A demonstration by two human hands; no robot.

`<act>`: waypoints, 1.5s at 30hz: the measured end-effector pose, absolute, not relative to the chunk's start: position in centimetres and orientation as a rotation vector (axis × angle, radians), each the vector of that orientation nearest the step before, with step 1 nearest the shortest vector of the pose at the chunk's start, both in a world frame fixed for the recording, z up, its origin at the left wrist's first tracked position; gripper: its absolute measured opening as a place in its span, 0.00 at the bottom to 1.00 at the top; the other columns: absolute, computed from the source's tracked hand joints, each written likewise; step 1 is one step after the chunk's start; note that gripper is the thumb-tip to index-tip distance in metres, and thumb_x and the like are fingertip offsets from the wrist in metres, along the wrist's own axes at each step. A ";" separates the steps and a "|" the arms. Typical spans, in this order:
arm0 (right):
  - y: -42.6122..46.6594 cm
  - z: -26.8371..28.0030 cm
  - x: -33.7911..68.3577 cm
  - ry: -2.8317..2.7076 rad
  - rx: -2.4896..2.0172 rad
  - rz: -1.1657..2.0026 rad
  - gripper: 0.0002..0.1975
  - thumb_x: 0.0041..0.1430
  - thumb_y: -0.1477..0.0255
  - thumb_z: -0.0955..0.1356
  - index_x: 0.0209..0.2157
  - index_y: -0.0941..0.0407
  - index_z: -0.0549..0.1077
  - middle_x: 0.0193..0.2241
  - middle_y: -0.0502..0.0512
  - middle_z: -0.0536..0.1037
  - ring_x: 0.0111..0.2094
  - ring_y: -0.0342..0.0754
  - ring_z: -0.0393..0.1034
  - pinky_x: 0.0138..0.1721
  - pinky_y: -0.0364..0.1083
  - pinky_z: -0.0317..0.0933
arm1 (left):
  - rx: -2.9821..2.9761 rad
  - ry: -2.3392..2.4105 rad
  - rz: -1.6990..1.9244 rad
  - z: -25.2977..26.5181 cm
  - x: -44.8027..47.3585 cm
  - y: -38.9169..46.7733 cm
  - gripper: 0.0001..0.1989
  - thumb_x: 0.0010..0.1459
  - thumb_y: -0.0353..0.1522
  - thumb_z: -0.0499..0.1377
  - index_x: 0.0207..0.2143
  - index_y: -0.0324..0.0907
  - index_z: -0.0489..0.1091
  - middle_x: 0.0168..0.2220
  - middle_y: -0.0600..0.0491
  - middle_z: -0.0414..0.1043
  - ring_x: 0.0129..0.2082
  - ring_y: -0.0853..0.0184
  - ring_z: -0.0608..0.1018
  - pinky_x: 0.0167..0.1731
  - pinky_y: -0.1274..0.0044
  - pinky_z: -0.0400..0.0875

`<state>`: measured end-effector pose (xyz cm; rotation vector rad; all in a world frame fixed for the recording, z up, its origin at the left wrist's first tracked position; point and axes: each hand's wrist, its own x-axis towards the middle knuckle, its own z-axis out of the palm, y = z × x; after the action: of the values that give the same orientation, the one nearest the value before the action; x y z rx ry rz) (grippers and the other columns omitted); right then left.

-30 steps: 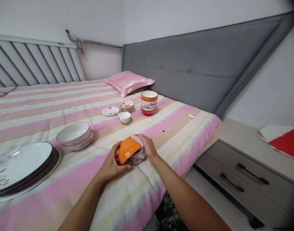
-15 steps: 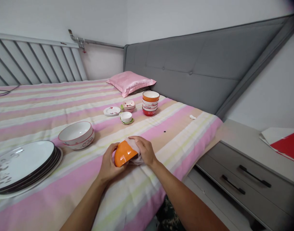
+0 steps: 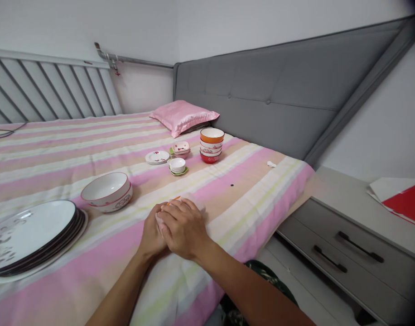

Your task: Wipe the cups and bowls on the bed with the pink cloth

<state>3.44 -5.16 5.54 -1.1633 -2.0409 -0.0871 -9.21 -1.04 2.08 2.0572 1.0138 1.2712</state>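
Between my two hands, low over the near edge of the bed, is an orange bowl (image 3: 174, 198), mostly covered so that only a thin orange strip shows. My left hand (image 3: 152, 233) wraps around its left side. On top lies my right hand (image 3: 186, 228), its fingers curved over the bowl and pressing a pale cloth (image 3: 199, 202) against it. The cloth sticks out past the fingers on the far right side. Beyond the hands to the left, two nested white bowls (image 3: 107, 192) with red rims sit on the striped bedsheet (image 3: 248, 190).
A stack of dark-edged plates (image 3: 34, 235) lies at the left. Farther back are small plates (image 3: 157, 157), small dishes (image 3: 177, 165), square bowls (image 3: 180, 148) and a bowl stack (image 3: 211, 146). A pink pillow (image 3: 183, 117) rests near the grey headboard (image 3: 262, 86); a nightstand (image 3: 343, 226) stands right.
My right hand has moved left over the bowl with the cloth, covering most of the orange surface. My left hand keeps its hold.
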 end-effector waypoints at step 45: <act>-3.1 4.2 6.7 -1.346 -1.059 0.726 0.17 0.60 0.66 0.59 0.43 0.56 0.75 0.45 0.54 0.77 0.48 0.48 0.69 0.52 0.46 0.58 | 1.985 1.115 1.114 3.7 -10.3 -0.9 0.41 0.39 0.39 0.67 0.56 0.42 0.58 0.46 0.46 0.70 0.46 0.55 0.74 0.46 0.65 0.70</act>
<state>6.74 -3.15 4.17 -1.0585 -1.3455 0.7265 -10.33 -0.93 3.72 1.9849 1.1147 1.1145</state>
